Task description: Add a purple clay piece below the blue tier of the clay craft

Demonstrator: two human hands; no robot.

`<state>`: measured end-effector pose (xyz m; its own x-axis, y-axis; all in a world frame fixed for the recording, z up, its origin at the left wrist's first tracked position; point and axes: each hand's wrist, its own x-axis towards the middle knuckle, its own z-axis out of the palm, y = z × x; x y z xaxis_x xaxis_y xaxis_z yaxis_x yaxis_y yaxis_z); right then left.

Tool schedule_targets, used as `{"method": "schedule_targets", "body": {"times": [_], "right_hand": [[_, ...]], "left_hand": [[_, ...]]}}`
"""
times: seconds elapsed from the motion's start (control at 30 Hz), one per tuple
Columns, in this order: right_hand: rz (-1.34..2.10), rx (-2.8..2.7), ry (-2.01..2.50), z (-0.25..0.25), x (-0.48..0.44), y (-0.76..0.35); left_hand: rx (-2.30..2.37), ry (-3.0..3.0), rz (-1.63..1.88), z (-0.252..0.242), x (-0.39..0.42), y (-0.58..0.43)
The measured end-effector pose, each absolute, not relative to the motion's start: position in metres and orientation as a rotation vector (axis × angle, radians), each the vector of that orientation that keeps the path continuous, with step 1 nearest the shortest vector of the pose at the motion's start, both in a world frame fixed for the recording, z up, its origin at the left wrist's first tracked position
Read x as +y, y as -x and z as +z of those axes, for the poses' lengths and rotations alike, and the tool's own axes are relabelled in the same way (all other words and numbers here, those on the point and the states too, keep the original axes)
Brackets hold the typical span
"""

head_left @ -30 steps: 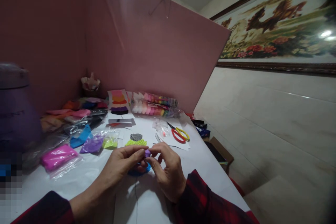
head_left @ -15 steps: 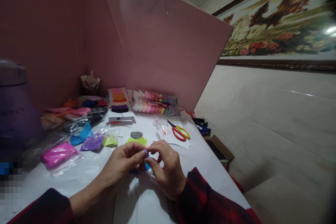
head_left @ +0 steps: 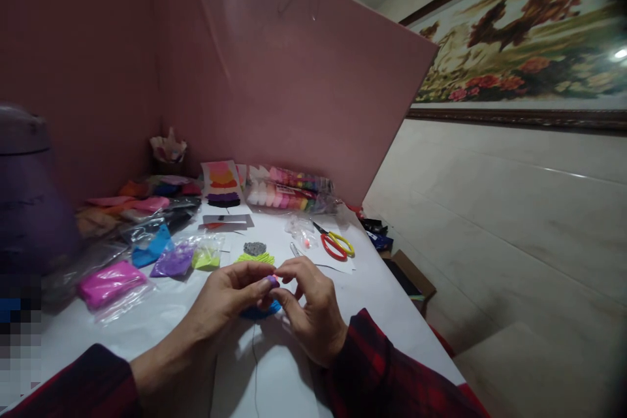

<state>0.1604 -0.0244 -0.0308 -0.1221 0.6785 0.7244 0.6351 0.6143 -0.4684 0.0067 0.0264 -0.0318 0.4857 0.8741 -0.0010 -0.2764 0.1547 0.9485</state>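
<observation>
A small piece of purple modelling clay [head_left: 272, 281] is pinched between the thumb and fingers of my left hand [head_left: 220, 294]. My right hand [head_left: 313, 310] curls in from the other side, its fingertips closed at the same piece. Below and behind my fingers lies a paper sheet with ridged clay shapes: a grey textured patch [head_left: 255, 249], a lime-green band [head_left: 255, 258] and a blue patch [head_left: 262, 311]. My hands cover the middle of these shapes. A thin drawn line [head_left: 255, 366] runs down from the blue patch.
Red-and-yellow scissors [head_left: 335, 245] lie right of the sheet, near a clear bag [head_left: 300, 230]. Bagged clay in pink [head_left: 112, 284], purple [head_left: 172, 260] and blue [head_left: 151, 246] lies left. A purple bottle [head_left: 32, 202] stands far left; clay packs [head_left: 287, 192] rest by the pink partition [head_left: 289, 91].
My fingers have shifted slightly around the purple clay, and more of the blue patch shows beneath them. The view has tilted a little.
</observation>
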Motion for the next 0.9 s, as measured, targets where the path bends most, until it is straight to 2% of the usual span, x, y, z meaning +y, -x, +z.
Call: {"method": "schedule_targets", "body": {"times": [0.9], "right_hand": [[0.043, -1.842, 1.048, -0.0306, -0.0229, -0.1625]], "left_hand": [[0.664, -1.155, 0.863, -0.0299, 0.0239, -0.0090]]}}
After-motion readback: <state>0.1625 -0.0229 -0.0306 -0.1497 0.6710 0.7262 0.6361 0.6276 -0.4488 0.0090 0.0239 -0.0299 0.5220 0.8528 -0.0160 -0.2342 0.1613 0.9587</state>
